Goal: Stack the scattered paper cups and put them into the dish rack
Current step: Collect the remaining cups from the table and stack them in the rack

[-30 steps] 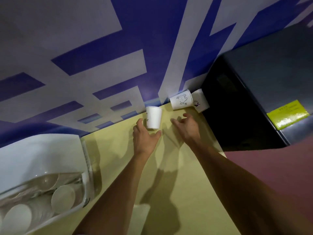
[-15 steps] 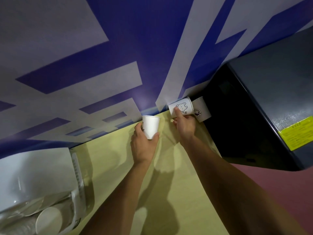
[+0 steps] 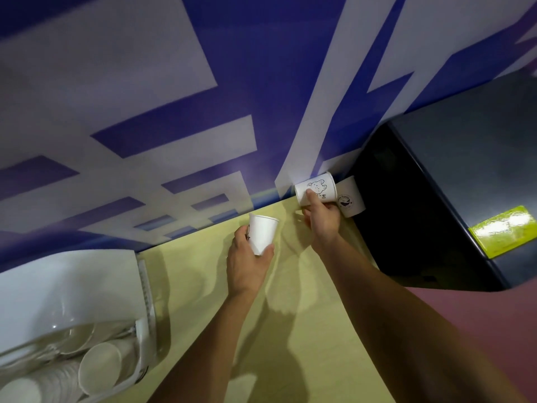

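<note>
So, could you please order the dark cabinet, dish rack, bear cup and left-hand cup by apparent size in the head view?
1. dark cabinet
2. dish rack, cropped
3. left-hand cup and bear cup: look alike

Bare yellow table [image 3: 203, 286] between dish rack [image 3: 143, 286] and left hand [image 3: 247, 266] — open lane; plain cup [image 3: 263, 234] in that hand has free room all round; wall [image 3: 174, 112] shuts the far edge; dark cabinet [image 3: 465, 170] blocks the right; right hand [image 3: 322, 219] grips bear cup [image 3: 316, 184] in the tight back corner — second cup [image 3: 353, 199] just beside.
</note>
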